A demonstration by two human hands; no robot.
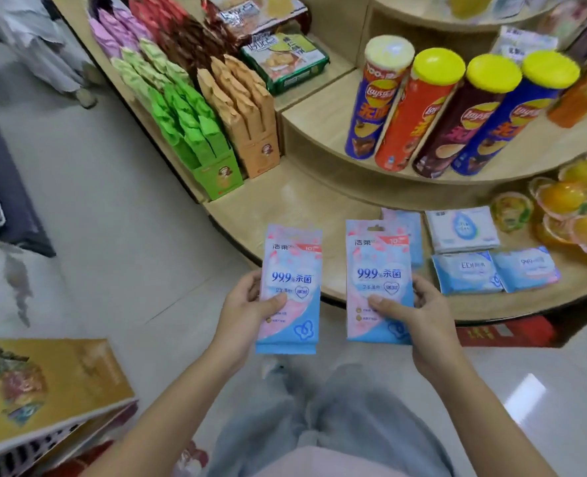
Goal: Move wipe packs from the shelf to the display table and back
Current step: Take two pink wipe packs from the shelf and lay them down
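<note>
Left hand (247, 313) pinches the left pack (290, 287), a pink-and-blue pouch of wipes, along its lower left edge, with the thumb on the printed front and the fingers curled behind. Right hand (423, 315) pinches the right pack (378, 280), a matching pouch, along its lower right edge in the same way. Both packs are upright in the air, side by side but apart, just before the curved front edge of the display table (285, 201); the right pack overlaps that edge in view. More wipe packs (464, 271) lie flat near the same front edge, further right. The pouches look light, soft and slightly floppy, with glossy film that may slip. A doubled outline on the left pack hints at two stacked together, though that is unclear. Holding across the fuller middle seems safer than the thin hanging tab on top.
</note>
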